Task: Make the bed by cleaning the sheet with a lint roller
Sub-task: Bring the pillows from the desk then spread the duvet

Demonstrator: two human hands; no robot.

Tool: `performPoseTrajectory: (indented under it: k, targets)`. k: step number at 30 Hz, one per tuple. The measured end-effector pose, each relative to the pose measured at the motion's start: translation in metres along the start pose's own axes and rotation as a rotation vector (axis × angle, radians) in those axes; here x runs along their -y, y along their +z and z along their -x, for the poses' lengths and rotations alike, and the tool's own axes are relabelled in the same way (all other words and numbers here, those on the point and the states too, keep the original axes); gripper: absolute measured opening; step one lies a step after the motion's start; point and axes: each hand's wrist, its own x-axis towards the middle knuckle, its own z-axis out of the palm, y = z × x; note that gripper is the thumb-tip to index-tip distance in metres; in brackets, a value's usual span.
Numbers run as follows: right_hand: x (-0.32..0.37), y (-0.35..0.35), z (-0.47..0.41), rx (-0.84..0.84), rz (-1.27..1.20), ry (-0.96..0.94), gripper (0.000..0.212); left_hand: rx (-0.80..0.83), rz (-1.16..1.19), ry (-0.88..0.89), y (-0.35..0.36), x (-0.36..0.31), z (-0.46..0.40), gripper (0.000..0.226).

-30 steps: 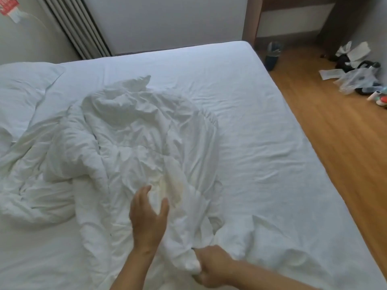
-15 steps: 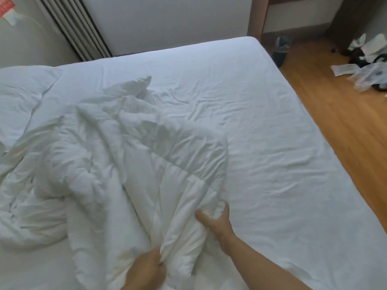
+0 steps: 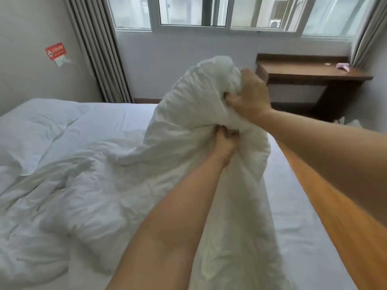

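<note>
Big change vs a sec ago: I had the duvet [image 3: 201,126] bunched flat on the bed w/ both hands working low at its near edge; now one end is hauled up high in front of me, and my view has tipped up from the mattress to the window [image 3: 209,11] and the wooden desk [image 3: 314,72]. Right hand [image 3: 250,97] is on top, fist closed tight on a wad of the duvet's upper end. Left hand [image 3: 225,141] sits just below it, fingers curled shut into the same fabric. Both arms stretched fwd.

What it means, imo: the cover is coming off the sheet so the sheet can be got at. Rolling hasn't begun. No lint roller anywhere in view, so I'd guess that's a later step, once the duvet is moved off or shaken out.

The sheet [image 3: 125,116]: white, fitted over the mattress, bare on the far side near the curtain [image 3: 98,49] and along the right edge by the wood floor [image 3: 326,206]. Light creases there, otherwise flat. Can't make out lint or hair at this res. Left-centre part is covered by the rest of the duvet, which trails down from my hands in a thick crumpled heap. Pillow [image 3: 35,122] lies at far left, touching that heap.

Risk as I see it: the trailing bulk is heavy and could drag the sheet out of tuck.
</note>
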Motion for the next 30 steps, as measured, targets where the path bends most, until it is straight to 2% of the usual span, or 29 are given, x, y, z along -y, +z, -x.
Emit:
performPoseTrajectory:
  k: [1,2,3,5,7,10,15,20,21,23,25,26,27,28,30]
  targets:
    - [0.000,-0.013,-0.023,-0.077,0.079,-0.022,0.065,0.115,0.187,-0.062,-0.002,-0.024,0.005,0.072]
    - [-0.003,-0.025,-0.048,-0.115,0.171,0.029,0.073,0.336,0.117,0.033,-0.004,-0.042,0.001,0.083]
    - [-0.008,-0.029,-0.066,-0.113,0.289,0.085,0.082,0.391,0.087,0.003,-0.009,-0.049,-0.011,0.082]
    - [-0.018,-0.003,-0.057,0.029,0.393,0.117,0.088,0.457,-0.186,0.070,-0.037,-0.036,0.011,0.067]
    - [-0.039,0.048,-0.015,0.238,0.363,0.123,0.079,0.373,-0.476,0.055,-0.081,0.007,0.033,0.056]
    - [-0.062,0.126,0.056,0.436,0.342,0.131,0.069,0.223,-0.703,-0.124,-0.164,0.090,0.065,0.051]
    - [-0.029,0.221,0.171,0.723,0.322,0.068,0.063,-0.043,-0.816,-0.442,-0.314,0.192,0.145,0.037]
    - [0.036,0.286,0.302,1.013,0.277,-0.255,0.061,-0.326,-0.662,-0.923,-0.439,0.276,0.269,0.031]
    - [0.052,0.298,0.330,1.030,0.276,-0.316,0.069,-0.386,-0.583,-1.008,-0.459,0.294,0.288,0.035]
    - [0.085,0.327,0.384,1.077,0.313,-0.398,0.098,-0.523,-0.315,-1.145,-0.495,0.328,0.315,0.048]
    - [0.114,0.358,0.427,1.167,0.446,-0.357,0.120,-0.610,-0.006,-1.241,-0.520,0.353,0.326,0.058]
    - [0.122,0.373,0.442,1.190,0.525,-0.303,0.124,-0.627,0.133,-1.267,-0.529,0.360,0.328,0.061]
    - [0.128,0.387,0.453,1.198,0.592,-0.253,0.121,-0.638,0.251,-1.285,-0.536,0.366,0.325,0.065]
    - [0.131,0.399,0.459,1.199,0.639,-0.221,0.109,-0.657,0.343,-1.286,-0.544,0.374,0.320,0.071]
    - [0.129,0.416,0.462,1.164,0.683,-0.239,0.071,-0.756,0.464,-1.203,-0.562,0.397,0.307,0.081]
